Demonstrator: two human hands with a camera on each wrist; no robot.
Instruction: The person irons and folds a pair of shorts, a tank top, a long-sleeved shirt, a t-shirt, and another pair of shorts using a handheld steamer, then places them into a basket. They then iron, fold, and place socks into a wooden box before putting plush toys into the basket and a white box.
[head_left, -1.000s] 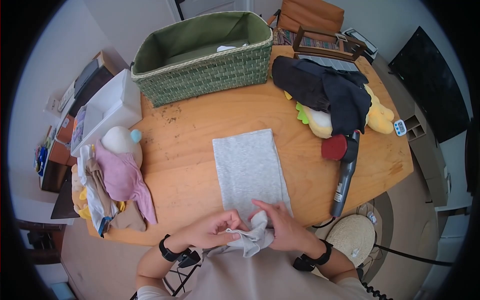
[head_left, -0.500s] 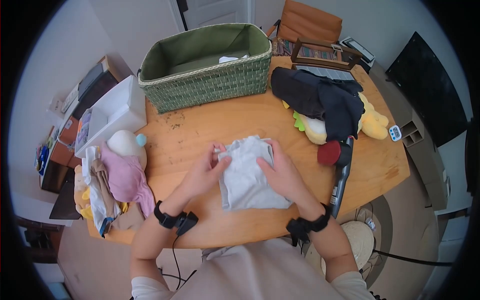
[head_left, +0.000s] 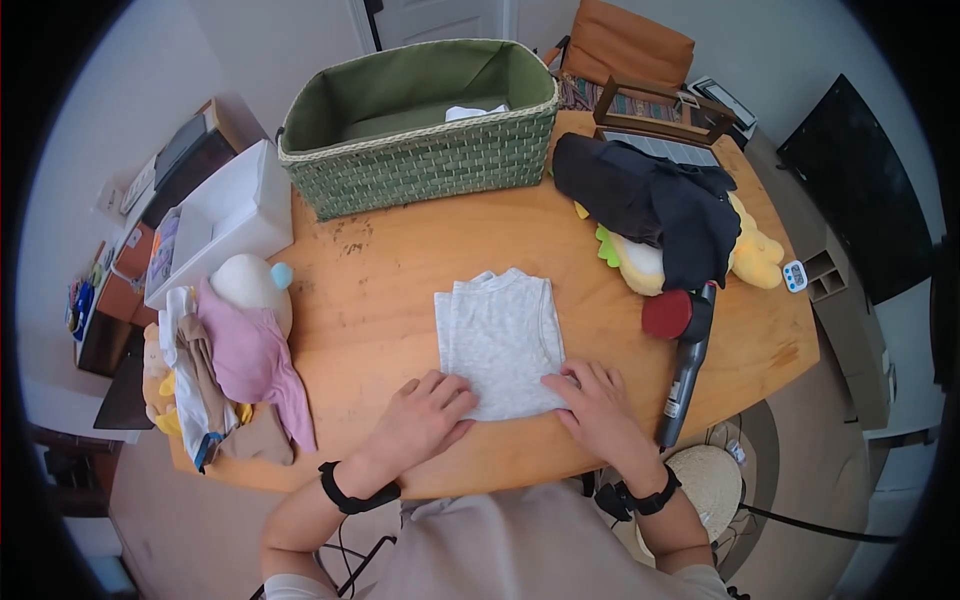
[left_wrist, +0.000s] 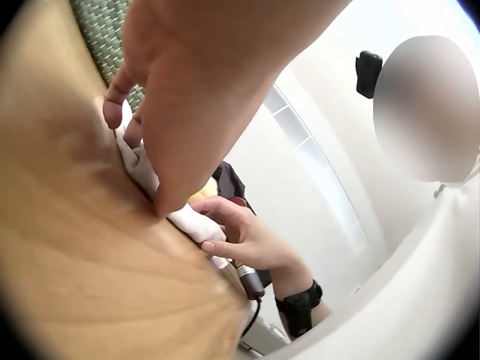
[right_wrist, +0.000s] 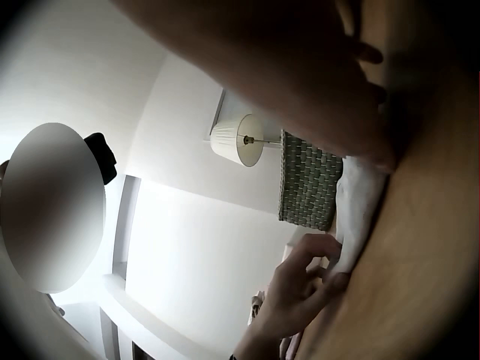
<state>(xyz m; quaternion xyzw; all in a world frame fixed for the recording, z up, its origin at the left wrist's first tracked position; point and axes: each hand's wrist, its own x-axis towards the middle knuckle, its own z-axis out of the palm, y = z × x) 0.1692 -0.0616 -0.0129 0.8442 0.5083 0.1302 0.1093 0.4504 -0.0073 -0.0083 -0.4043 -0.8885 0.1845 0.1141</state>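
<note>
A folded light grey knit garment (head_left: 500, 340) lies flat on the wooden table in front of me, layers slightly offset along its far and left edges. My left hand (head_left: 428, 415) is at its near left corner, fingers bent over the top. In the right wrist view, that hand's thumb and fingers pinch the cloth's edge (right_wrist: 358, 199). At the near right corner is my right hand (head_left: 598, 405); the left wrist view has its fingers above the fold and its thumb low against the edge, gripping it.
A green woven basket (head_left: 430, 175) stands at the back, white cloth inside. On the left are a white bin (head_left: 265, 210) and plush toys with pink clothing (head_left: 240, 345). Dark clothing (head_left: 640, 190) covers plush toys at right, beside a grey handheld appliance (head_left: 685, 385) with a red round head.
The garment's bunched near part was carried forward and laid over the rest, making a shorter stack. Both hands then came back from its far end to the near corners.
</note>
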